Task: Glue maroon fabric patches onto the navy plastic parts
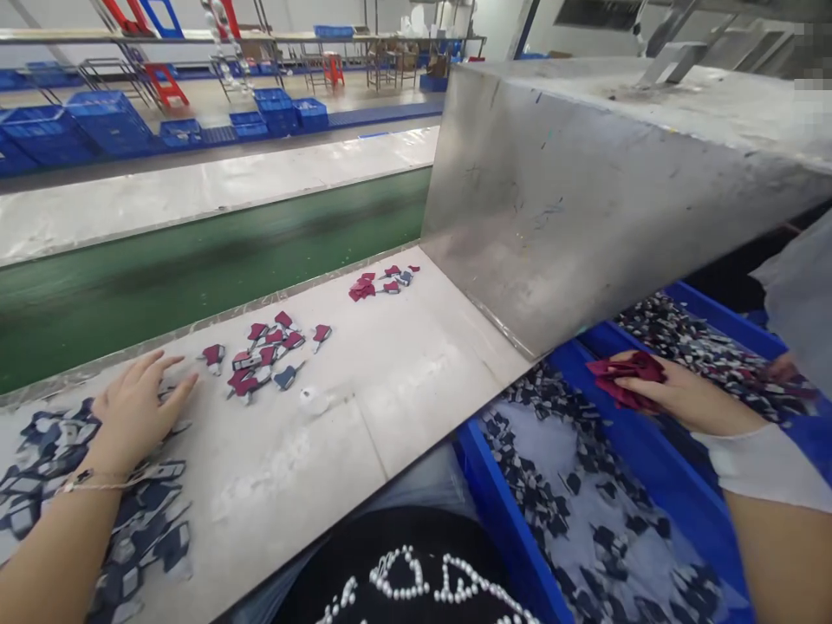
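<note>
My left hand [139,407] rests with fingers spread over the left part of the white table [312,485], beside a pile of navy and grey pieces [139,529]. Just right of its fingers lies a cluster of maroon and grey pieces [266,354]. Farther back, near the metal panel, is a smaller group of maroon pieces [362,287]. My right hand [676,394] grips a bunch of maroon pieces [627,379] above the blue bins at the right.
A blue bin [520,529] of dark pieces stands below the table's right edge, with another bin [698,303] behind it. A large metal housing [552,199] rises at the right. A green belt [260,251] runs behind the table. Someone's pale sleeve [802,286] shows far right.
</note>
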`<state>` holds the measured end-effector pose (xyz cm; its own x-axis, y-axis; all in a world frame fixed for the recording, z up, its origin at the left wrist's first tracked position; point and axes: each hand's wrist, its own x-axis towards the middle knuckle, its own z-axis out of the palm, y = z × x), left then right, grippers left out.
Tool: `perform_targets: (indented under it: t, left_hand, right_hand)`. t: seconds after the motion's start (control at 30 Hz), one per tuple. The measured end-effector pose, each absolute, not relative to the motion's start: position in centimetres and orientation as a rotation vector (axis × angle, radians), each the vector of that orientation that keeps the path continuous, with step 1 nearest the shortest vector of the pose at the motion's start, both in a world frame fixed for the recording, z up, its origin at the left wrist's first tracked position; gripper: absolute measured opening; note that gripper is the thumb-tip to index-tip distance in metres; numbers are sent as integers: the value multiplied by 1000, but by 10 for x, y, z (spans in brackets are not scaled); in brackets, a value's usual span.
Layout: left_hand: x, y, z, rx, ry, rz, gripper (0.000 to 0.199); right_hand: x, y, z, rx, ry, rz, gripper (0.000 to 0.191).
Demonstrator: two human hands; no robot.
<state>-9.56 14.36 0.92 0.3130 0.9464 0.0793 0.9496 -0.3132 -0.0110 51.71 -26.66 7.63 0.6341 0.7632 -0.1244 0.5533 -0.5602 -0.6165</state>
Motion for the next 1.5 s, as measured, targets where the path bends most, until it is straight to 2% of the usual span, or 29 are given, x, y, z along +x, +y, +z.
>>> perform_targets:
  t: [0.1, 0.17, 0.27, 0.4, 0.47, 0.57, 0.63, 0.77, 0.87, 0.97, 1.3, 1.5]
  left_hand:
    - [-98, 139, 12, -2549, -1778, -91, 58]
    - [-101, 136, 13, -2572, -1744, -76, 55]
    - [-107, 129, 12, -2601, -1699, -28, 53]
    - [-113, 113, 9, -2599, -1655, 24, 48]
    - [-113, 106, 9, -2583, -1653, 51, 46]
    - [-112, 100, 14, -2569, -1651, 135, 41]
    - [-110, 100, 18, -2569, -1637, 207, 41]
    - [-104, 109, 22, -2545, -1598, 293, 47]
    - [-100, 119, 22, -2531, -1574, 320, 45]
    - [-97, 124, 24, -2534, -1565, 351, 42]
    - [-101, 132, 39, -2572, -1570, 485, 44]
    - [-113, 148, 47, -2587, -1689, 578, 37]
  right_hand:
    - [482, -248, 59, -2187, -1126, 815, 20]
    - [462, -213, 47, -2142, -1198, 883, 25]
    - [440, -141, 27, -2151, -1337, 896, 31]
    - [416, -60, 5, -2238, -1556, 722, 30]
    - [404, -43, -1, -2255, -1647, 635, 38]
    - [391, -44, 3, -2215, -1767, 640, 65]
    - [388, -48, 11, -2179, -1822, 696, 70]
    - [388, -29, 16, -2266, -1802, 613, 72]
    - [390, 4, 0, -2317, -1826, 476, 77]
    - [384, 23, -18, -2302, -1929, 497, 76]
    - [330, 5, -9, -2086, -2235, 612, 79]
    - [294, 8, -10, -1977, -2395, 573, 70]
